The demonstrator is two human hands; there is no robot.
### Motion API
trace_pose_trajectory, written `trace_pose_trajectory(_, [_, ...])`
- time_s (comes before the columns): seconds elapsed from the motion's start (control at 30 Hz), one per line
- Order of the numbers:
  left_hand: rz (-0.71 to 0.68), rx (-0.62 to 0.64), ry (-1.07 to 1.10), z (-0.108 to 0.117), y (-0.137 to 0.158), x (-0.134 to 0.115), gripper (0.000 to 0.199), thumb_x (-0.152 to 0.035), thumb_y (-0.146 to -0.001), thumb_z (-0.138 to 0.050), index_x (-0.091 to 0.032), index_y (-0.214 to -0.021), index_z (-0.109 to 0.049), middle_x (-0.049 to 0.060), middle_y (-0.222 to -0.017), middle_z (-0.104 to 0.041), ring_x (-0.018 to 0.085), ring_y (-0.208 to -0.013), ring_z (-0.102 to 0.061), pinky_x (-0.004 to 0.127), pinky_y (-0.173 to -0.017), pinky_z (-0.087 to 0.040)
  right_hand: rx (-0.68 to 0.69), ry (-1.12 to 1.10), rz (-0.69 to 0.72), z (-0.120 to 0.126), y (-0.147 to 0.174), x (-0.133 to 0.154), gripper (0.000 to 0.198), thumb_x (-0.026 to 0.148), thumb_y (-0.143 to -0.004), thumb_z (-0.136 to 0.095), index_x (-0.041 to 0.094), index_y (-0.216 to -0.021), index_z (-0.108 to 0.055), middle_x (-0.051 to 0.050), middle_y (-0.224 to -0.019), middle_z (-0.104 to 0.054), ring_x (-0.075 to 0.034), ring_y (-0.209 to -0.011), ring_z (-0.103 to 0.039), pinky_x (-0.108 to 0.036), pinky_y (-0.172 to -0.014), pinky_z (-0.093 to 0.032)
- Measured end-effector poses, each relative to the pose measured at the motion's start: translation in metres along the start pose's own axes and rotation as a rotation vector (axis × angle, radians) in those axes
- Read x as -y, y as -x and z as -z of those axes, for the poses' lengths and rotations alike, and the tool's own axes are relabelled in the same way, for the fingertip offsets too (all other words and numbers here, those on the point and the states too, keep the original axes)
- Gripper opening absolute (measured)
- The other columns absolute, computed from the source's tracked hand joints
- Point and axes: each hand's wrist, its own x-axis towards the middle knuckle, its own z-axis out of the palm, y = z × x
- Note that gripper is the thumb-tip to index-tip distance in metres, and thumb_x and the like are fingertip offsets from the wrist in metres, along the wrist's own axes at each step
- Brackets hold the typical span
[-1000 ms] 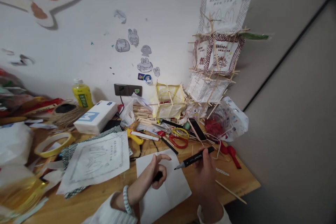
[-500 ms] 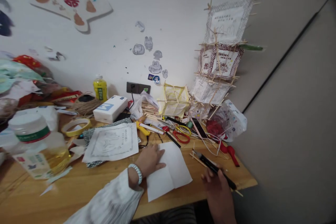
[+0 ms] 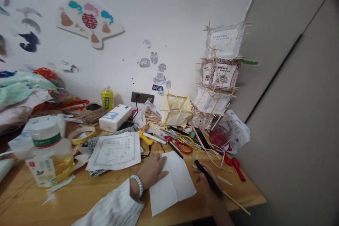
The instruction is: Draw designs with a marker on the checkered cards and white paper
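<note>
A folded sheet of white paper lies on the wooden table in front of me. My left hand rests flat on its left edge, fingers stretched out. To the right of the paper, my right hand is closed around a black utility knife. The knife's pale tip points up and to the left, near the paper's upper right edge. A thin bamboo stick lies by the right wrist, with a narrow pale strip above it.
Scissors, a phone and a glue gun clutter the back. A stick-and-paper lantern tower stands at the right. Left are a printed sheet, a tape roll and a large jar.
My right hand has lifted the utility knife off the sticks and brought it left, closer to the paper. The view has tipped upward. My left hand stays on the paper.
</note>
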Motion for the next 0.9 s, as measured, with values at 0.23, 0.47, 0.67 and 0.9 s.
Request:
trace_pose_trajectory(0.23, [0.048, -0.121, 0.232, -0.009, 0.012, 0.019, 0.032, -0.005, -0.079, -0.04, -0.013, -0.107, -0.055, 0.011, -0.1, -0.058, 0.023, -0.094, -0.056, 0.037, -0.086, -0.044, 0.183, 0.417, 0.255, -0.021, -0.02, -0.046, 0.026, 0.026, -0.081, -0.053, 0.02, -0.106, -0.056, -0.009, -0.098, -0.066, -0.022, -0.088, -0.064, -0.033, -0.077, -0.052])
trace_pose_trajectory(0.47, [-0.016, -0.146, 0.41, -0.007, 0.026, 0.026, 0.034, 0.001, -0.072, -0.04, -0.016, -0.097, -0.056, 0.007, -0.097, -0.058, 0.02, -0.094, -0.053, 0.033, -0.084, -0.045, 0.308, 0.45, 0.168, -0.022, -0.017, -0.044, 0.02, 0.024, -0.083, -0.049, 0.021, -0.102, -0.055, -0.006, -0.09, -0.064, -0.019, -0.079, -0.061, -0.028, -0.069, -0.05])
trace_pose_trajectory(0.67, [-0.056, -0.081, 0.345, 0.004, 0.037, 0.026, 0.024, -0.005, -0.08, -0.04, -0.019, -0.079, -0.06, 0.005, -0.088, -0.06, 0.019, -0.086, -0.054, 0.032, -0.077, -0.046, 0.252, 0.446, 0.059, -0.023, -0.014, -0.048, 0.013, 0.023, -0.078, -0.055, 0.023, -0.09, -0.06, -0.003, -0.082, -0.063, -0.02, -0.074, -0.058, -0.027, -0.065, -0.046])
trace_pose_trajectory(0.9, [-0.136, -0.07, 0.156, 0.01, 0.054, 0.033, 0.029, -0.012, -0.085, -0.037, -0.019, -0.097, -0.063, 0.008, -0.101, -0.065, 0.024, -0.093, -0.056, 0.041, -0.084, -0.047, 0.252, 0.358, -0.007, -0.018, -0.013, -0.035, 0.014, 0.02, -0.069, -0.06, 0.024, -0.082, -0.065, -0.003, -0.078, -0.063, -0.022, -0.071, -0.056, -0.03, -0.063, -0.044])
